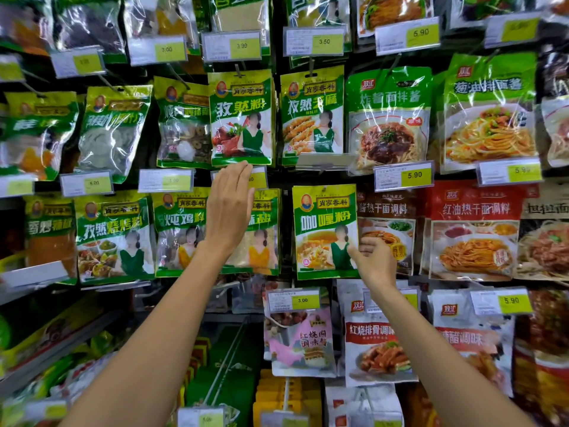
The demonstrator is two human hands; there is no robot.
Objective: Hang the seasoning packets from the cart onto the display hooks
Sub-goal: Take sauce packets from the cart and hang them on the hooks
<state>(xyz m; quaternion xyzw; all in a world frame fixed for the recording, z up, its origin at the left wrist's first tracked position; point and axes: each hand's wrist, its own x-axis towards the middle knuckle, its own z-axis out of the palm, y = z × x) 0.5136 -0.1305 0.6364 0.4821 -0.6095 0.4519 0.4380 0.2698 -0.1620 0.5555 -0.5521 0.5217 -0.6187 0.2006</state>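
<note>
A wall of hanging seasoning packets fills the view. My left hand point(229, 204) is raised with its fingers together and slightly apart from the thumb, empty, its fingertips just under the green cumin packet point(241, 118) on the middle row. It covers part of a price tag and a green packet point(261, 232) behind it. My right hand point(374, 260) is loosely curled at the lower right corner of the yellow-green curry packet point(324, 231), touching its edge. Whether it pinches the packet is unclear. No cart is visible.
Price tags point(403, 177) stick out on hook ends in front of each row. Red and brown noodle-sauce packets point(474, 232) hang to the right. A bare hook point(228, 288) shows below the left hand. Shelf edges point(46, 355) with more goods run along the lower left.
</note>
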